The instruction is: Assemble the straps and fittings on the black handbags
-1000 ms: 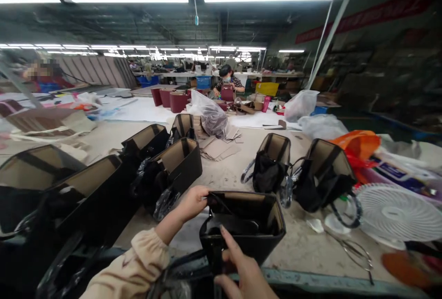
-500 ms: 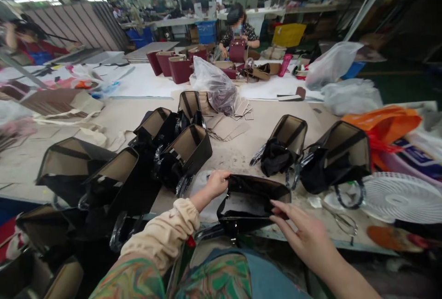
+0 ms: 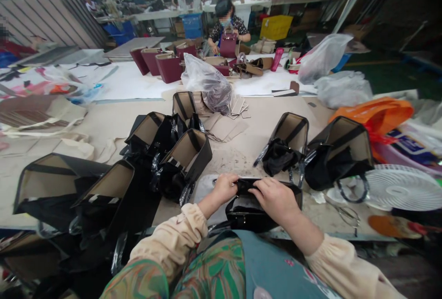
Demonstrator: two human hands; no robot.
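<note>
A black handbag (image 3: 250,213) stands at the table's front edge, close to my body, with its mouth facing up. My left hand (image 3: 224,187) pinches the far rim near the bag's left corner. On the same rim, a little to the right, my right hand (image 3: 274,197) is closed with thumb and fingertips on the black edge. The bag's right part is partly hidden behind that hand. Left of it stands an unfinished black bag (image 3: 188,156) with a beige inside. Another such bag (image 3: 288,140) is beyond it to the right.
More black bags (image 3: 69,181) crowd the left side. At right lie a white plastic basket (image 3: 404,188), scissors (image 3: 347,216) and an orange bag (image 3: 376,112). A clear plastic bag (image 3: 207,80) sits mid-table. Across the table, a person (image 3: 228,27) handles a maroon bag (image 3: 228,44).
My right hand has moved from the bag's right side up and left to its far rim, near my left hand. My left hand keeps its hold; the view has shifted slightly.
</note>
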